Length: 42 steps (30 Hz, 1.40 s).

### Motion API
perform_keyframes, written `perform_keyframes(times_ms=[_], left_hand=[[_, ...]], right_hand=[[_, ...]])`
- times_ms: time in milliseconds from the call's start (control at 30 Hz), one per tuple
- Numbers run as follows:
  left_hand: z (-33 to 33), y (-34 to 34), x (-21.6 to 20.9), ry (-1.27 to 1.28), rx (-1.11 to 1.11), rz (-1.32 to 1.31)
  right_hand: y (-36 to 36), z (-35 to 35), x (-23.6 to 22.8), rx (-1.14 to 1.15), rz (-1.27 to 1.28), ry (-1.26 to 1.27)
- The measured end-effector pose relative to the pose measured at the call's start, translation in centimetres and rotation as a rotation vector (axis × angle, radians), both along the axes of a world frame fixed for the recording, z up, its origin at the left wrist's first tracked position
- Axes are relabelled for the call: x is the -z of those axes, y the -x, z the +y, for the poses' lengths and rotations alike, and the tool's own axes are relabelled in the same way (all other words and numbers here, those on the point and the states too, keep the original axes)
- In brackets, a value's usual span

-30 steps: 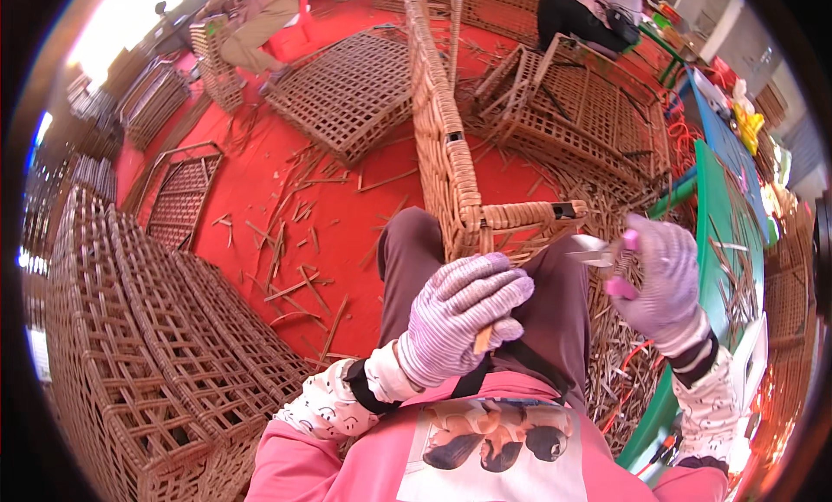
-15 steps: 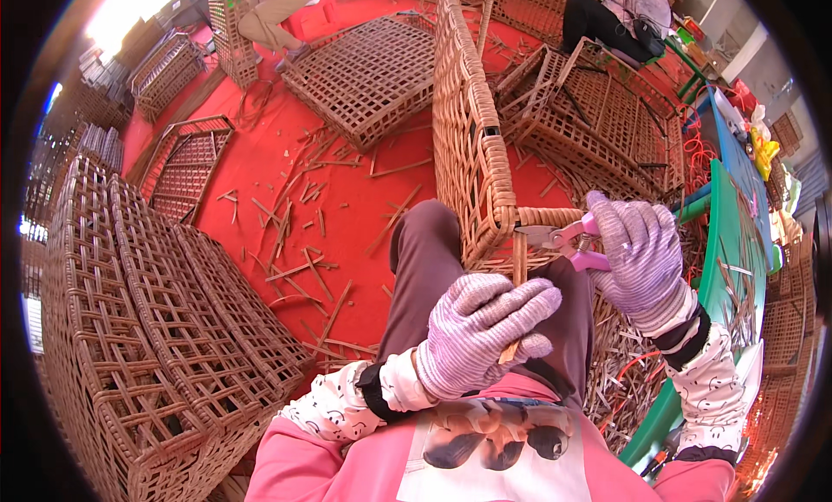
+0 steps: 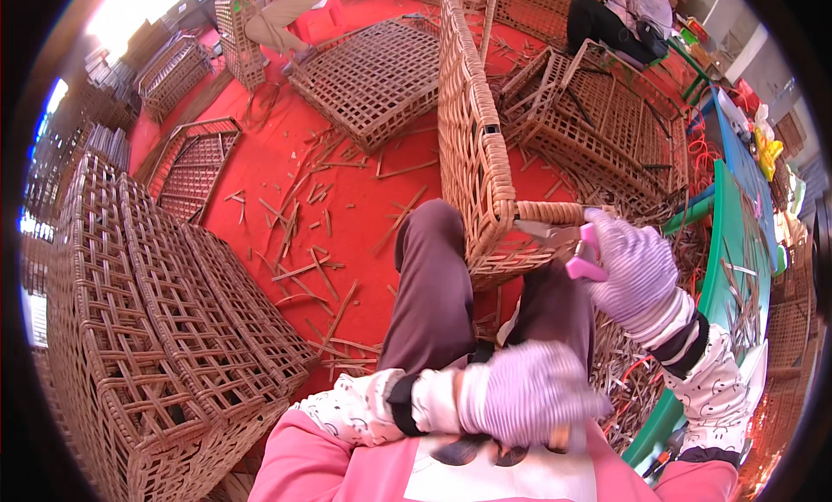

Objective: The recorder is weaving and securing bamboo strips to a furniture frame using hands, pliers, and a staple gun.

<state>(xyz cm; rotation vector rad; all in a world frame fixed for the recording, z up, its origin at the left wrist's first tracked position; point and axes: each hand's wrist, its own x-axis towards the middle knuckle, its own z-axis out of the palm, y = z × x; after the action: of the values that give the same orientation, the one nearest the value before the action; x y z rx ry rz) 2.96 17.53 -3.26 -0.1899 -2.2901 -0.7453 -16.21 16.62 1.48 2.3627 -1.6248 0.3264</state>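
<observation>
Grips pink-and-metal cutters (image 3: 563,237) in lilac-gloved right hand (image 3: 637,266) by brown wicker basket (image 3: 472,138); can't tell grip of lilac-gloved left hand (image 3: 530,393)

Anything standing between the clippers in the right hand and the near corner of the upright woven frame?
Nothing visible. The pink-handled clippers in the right hand reach the woven frame's near corner; contact is unclear. The left hand, blurred, is below, clear of that gap.

Your left hand (image 3: 530,394) is too blurred for you to tell whether it holds anything, your right hand (image 3: 637,268) hides part of the pink-handled cutters (image 3: 565,237), and your view's upper edge crops a person in tan trousers (image 3: 288,15).
</observation>
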Motion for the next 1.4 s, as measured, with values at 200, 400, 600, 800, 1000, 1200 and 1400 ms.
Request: perform_keyframes(times_ms=[200,400,600,800,1000,1200,1400], left_hand=[[-5.5,-6.1,3.1,0.181,-0.776,-0.837],[-9.1,-3.6,-0.4,0.264,-0.874,-0.138],[-12.1,0.6,0.6,0.466,-0.732,-0.193],[-14.0,-0.5,0.0,0.608,-0.595,-0.262],[-15.3,-0.6,-2.1,0.56,-0.371,-0.339],[-15.7,0.0,-2.1,0.478,-0.339,-0.362],[-14.5,0.4,-2.7,0.476,-0.396,-0.384]], right_hand=[[8.2,7.9,-0.5,0.465,-0.116,0.135],[18.0,29.8,2.6,1.501,-0.394,-0.196],[18.3,47.1,10.8,2.014,-0.222,-0.412],[18.3,50.5,11.6,2.113,-0.103,-0.54],[19.1,33.8,3.6,1.38,-0.585,-0.094],[7.7,7.9,2.6,0.323,-0.475,0.148],[0.7,-1.0,5.4,0.255,-1.131,-0.018]])
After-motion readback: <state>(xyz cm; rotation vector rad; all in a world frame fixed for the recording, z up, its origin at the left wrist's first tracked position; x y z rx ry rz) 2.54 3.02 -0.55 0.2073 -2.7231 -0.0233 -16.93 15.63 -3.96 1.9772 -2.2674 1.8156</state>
